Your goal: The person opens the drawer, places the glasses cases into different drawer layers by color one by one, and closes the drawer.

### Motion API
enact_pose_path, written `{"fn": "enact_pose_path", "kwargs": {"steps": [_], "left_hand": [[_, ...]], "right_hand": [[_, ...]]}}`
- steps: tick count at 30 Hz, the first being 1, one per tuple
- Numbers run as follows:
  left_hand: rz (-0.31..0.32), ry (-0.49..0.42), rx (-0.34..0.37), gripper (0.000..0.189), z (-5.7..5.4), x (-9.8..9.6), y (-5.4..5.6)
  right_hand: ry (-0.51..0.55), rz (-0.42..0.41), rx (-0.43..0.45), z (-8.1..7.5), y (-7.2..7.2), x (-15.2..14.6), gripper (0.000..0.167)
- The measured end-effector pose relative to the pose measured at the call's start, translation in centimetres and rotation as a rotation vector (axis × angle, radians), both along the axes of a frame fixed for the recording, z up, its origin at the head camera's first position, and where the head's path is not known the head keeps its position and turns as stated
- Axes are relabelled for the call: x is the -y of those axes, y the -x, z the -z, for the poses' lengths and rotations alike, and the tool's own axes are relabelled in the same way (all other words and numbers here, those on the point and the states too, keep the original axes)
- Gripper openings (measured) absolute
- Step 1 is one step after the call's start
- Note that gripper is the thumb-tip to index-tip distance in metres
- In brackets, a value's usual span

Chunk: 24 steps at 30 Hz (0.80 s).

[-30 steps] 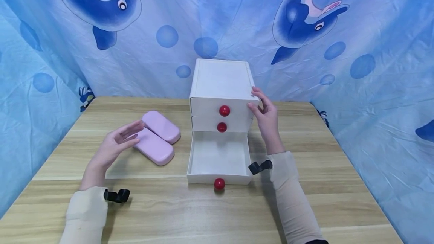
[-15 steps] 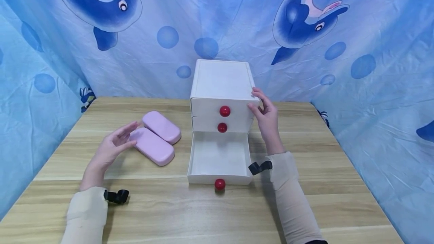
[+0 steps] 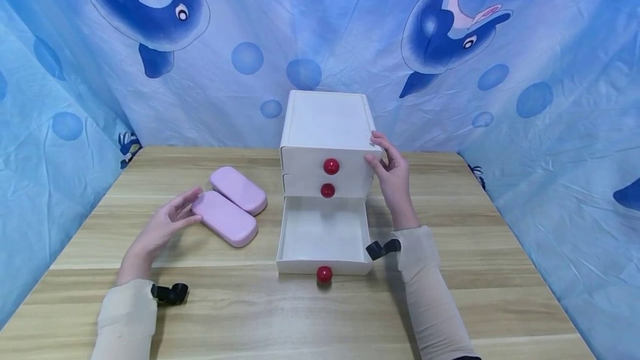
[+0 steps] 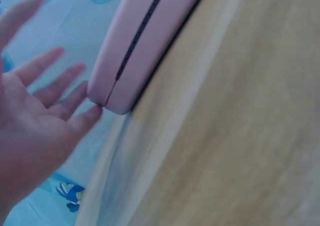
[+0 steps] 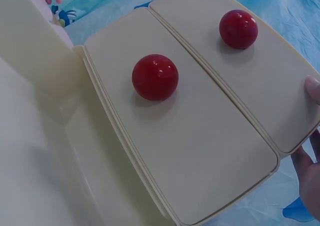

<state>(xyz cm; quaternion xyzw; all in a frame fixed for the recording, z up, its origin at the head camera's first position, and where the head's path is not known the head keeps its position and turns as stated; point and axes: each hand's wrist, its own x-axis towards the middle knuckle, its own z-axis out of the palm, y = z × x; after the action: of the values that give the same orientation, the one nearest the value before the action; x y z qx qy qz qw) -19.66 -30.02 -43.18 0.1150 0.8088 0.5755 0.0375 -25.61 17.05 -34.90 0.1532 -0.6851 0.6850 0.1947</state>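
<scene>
Two lilac glasses cases lie side by side on the left of the table in the head view: a near one (image 3: 225,218) and a far one (image 3: 239,189). My left hand (image 3: 160,228) is at the left end of the near case, fingers spread and loosely bent. In the left wrist view a fingertip meets the end of the hinged case (image 4: 117,61), or nearly so. A white drawer cabinet (image 3: 330,121) stands at the centre, its bottom drawer (image 3: 322,232) pulled out and bare inside. My right hand (image 3: 392,179) grips the cabinet's upper right front corner, thumb on the front.
Red round knobs mark the drawers; the upper knob (image 3: 331,166) and middle knob (image 3: 327,190) sit on closed drawers. The pulled-out drawer's knob (image 3: 324,274) points toward me. A blue dolphin-print cloth (image 3: 340,32) hangs around the wooden table (image 3: 240,315).
My left hand has drawn back slightly left and lower, from over the near case to its left end. The right hand stays on the cabinet corner; cases and drawer have not moved.
</scene>
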Motion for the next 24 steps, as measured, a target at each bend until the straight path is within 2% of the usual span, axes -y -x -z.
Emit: {"fn": "enact_pose_path", "kwargs": {"steps": [4, 11, 16, 21, 24], "left_hand": [[-0.008, 0.038, 0.051, 0.075, 0.01, 0.15, 0.01], [-0.019, 0.070, 0.099, 0.078, -0.27, 0.09, 0.08], [-0.034, 0.148, 0.127, 0.078, -0.50, 0.16, 0.17], [-0.036, 0.242, 0.130, 0.079, -0.79, 0.18, -0.19], [-0.034, 0.278, 0.106, 0.078, -0.95, 0.18, -0.66]], "right_hand": [[-0.003, 0.004, 0.003, -0.01, -0.13, 0.03, 0.038], [0.000, -0.002, -0.005, 0.00, -0.20, 0.00, 0.038], [0.001, 0.002, -0.013, 0.08, -0.18, -0.15, 0.038], [-0.006, -0.002, -0.014, 0.05, -0.23, -0.11, 0.038], [-0.008, -0.005, -0.016, 0.05, -0.23, -0.09, 0.038]]}}
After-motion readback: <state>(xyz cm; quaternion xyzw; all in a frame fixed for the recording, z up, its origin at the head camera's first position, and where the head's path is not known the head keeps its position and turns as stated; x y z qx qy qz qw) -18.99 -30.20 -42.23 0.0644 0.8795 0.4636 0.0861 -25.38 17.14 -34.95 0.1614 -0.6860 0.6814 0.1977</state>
